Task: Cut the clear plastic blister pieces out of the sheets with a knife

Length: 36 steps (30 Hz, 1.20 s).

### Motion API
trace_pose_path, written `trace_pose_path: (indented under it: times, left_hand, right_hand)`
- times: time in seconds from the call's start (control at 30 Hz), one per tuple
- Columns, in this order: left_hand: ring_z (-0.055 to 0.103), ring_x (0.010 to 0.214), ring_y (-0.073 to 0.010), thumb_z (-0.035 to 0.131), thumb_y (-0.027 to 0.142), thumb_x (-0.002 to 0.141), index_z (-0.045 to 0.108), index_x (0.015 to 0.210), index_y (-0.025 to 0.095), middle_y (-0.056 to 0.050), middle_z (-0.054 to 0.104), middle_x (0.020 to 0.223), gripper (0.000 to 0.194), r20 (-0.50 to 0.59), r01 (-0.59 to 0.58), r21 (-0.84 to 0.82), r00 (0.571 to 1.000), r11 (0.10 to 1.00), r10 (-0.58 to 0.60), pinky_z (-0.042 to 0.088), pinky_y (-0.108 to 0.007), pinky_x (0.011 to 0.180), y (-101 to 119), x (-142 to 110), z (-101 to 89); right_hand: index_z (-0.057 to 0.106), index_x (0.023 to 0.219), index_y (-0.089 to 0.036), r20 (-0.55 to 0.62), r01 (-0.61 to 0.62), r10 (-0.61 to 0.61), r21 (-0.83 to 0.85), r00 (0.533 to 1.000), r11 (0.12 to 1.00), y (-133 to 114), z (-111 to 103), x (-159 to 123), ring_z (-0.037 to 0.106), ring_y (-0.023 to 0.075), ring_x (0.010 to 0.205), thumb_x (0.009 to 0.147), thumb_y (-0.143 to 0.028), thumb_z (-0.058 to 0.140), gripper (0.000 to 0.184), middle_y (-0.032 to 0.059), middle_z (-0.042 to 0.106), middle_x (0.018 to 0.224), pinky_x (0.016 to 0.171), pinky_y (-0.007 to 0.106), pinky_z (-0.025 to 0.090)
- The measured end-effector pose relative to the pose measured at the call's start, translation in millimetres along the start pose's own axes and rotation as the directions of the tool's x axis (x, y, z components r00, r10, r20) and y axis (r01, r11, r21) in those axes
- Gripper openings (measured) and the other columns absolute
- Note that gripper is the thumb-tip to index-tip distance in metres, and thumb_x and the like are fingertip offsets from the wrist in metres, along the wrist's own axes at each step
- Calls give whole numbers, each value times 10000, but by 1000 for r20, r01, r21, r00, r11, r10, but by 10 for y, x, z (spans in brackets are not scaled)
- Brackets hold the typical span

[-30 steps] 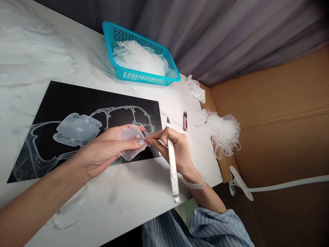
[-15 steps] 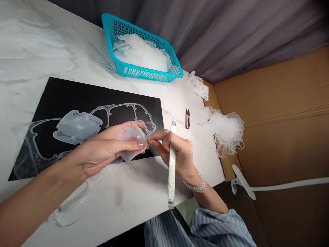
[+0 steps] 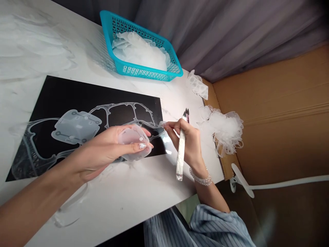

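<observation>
My left hand (image 3: 113, 147) grips a small translucent plastic piece (image 3: 133, 140) above the black mat (image 3: 64, 99), thumb on its near edge. My right hand (image 3: 186, 139) holds a white craft knife (image 3: 180, 154) along the palm, and its fingertips pinch a thin clear strip of trimmed plastic (image 3: 162, 124), pulled away to the right of the piece. A second translucent moulded piece (image 3: 75, 126) lies on the mat to the left. Thin clear frame offcuts (image 3: 120, 108) lie spread over the mat.
A turquoise basket (image 3: 144, 70) filled with translucent pieces stands at the back of the white marble table (image 3: 123, 199). Small pink snips (image 3: 187, 115) lie beyond my right hand. A heap of clear trimmings (image 3: 224, 128) sits at the table's right edge, by a cardboard box (image 3: 277, 113).
My right hand has drawn away to the right from the held piece, pulling a thin strip off it. The left hand has tilted the piece slightly.
</observation>
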State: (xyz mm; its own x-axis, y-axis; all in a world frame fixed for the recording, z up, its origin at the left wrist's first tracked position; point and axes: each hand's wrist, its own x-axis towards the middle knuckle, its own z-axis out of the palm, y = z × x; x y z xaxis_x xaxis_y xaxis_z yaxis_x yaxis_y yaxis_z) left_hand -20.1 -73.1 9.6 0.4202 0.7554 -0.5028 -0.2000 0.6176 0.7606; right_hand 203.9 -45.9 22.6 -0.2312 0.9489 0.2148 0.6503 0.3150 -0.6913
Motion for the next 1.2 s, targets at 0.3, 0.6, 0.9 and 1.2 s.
trace_pose_path:
  times: [0.3, 0.6, 0.9, 1.2]
  left_hand:
    - [657, 820, -126, 834, 387, 729, 762, 828, 267, 29, 746, 814, 170, -50, -48, -121, 998, 991, 43, 515, -203, 713, 54, -113, 54]
    - [681, 905, -199, 842, 438, 705, 743, 823, 302, -3, 755, 897, 207, -24, 2, -223, 1000, 975, -8, 583, -267, 724, 42, -184, 72]
    - [677, 943, -209, 821, 385, 747, 773, 1001, 326, -26, 749, 971, 265, -15, 12, -277, 1000, 961, -16, 600, -259, 721, 43, -193, 110]
    - [701, 985, -230, 785, 487, 767, 764, 922, 286, -32, 775, 1029, 256, -47, -68, -228, 997, 971, 59, 592, -288, 804, 21, -152, 136]
  right_hand:
    - [282, 644, -254, -18, 7, -1, 332, 1000, 943, -537, 19, -253, 720, 204, 759, 861, -207, 738, 508, 32, 796, 953, 666, 381, 577]
    - [311, 682, -262, 51, -159, 168, 664, 984, 731, -656, 103, -213, 763, 218, 845, 849, -165, 759, 488, -8, 807, 915, 728, 396, 660]
    - [326, 704, -262, 34, -161, 200, 732, 979, 662, -643, 138, -230, 754, 205, 818, 833, -155, 776, 480, -19, 794, 889, 669, 360, 659]
    - [320, 718, -258, 72, -246, 295, 751, 953, 612, -581, 224, -207, 696, 158, 687, 756, -229, 850, 532, 7, 777, 897, 587, 291, 606]
